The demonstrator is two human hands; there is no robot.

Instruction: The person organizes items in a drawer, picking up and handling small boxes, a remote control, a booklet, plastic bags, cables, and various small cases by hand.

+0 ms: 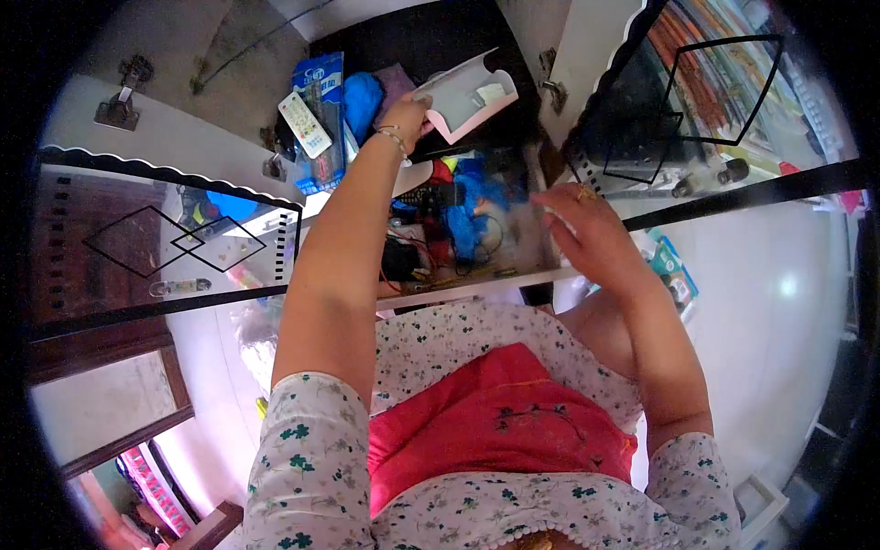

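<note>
Open box, pale pink and white, (pixel 472 96) held above the dark cabinet shelf (pixel 422 37). I can read no writing on it; a small white piece (pixel 490 93) lies inside. Its hollow side faces up towards me, and its long axis slants from near left to far right, the cut flap edges lying along the far side. My left hand (pixel 406 119) grips the box at its near-left end, fingers closed on the wall. The left arm reaches forward almost straight, a bracelet (pixel 394 137) at the wrist. Beside this hand, to the left, are a blue bundle (pixel 363 99), a white remote control (pixel 305 126) and a blue packet (pixel 319 69). The packet bears white lettering, too small to make out; the markings on the remote's buttons are likewise illegible. Nearer me, below the box, an open drawer (pixel 477 286) contains a crumpled blue item (pixel 466 215) among dark cords. My right hand (pixel 591 234) is open over the drawer's right side, fingers pointing left and slightly blurred; I cannot tell whether the fingertips touch anything. The right elbow is bent, the forearm angled inward. Glass doors (pixel 724 101) with black diamond outlines flank the cabinet; red cloth (pixel 513 417) covers my lap.
</note>
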